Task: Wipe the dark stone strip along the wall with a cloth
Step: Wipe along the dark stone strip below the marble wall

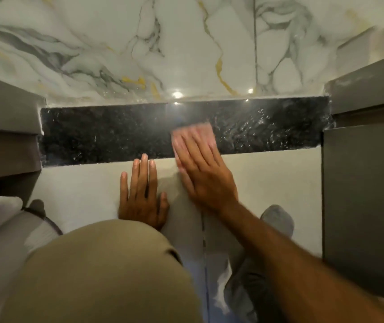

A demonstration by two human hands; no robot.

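Left hand (143,194) flat on pale floor (267,178), fingers spread, holding nothing. Just right, right hand (200,169) lies open, fingers pressing pink cloth (194,131) onto dark stone strip (116,134) below marble wall (139,43).

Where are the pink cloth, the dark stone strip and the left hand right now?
pink cloth (201,129): head view, on its far edge beyond the right hand's fingertips.
dark stone strip (107,134): head view, on its bare left stretch.
left hand (143,197): head view, on its back, flat on the pale floor.
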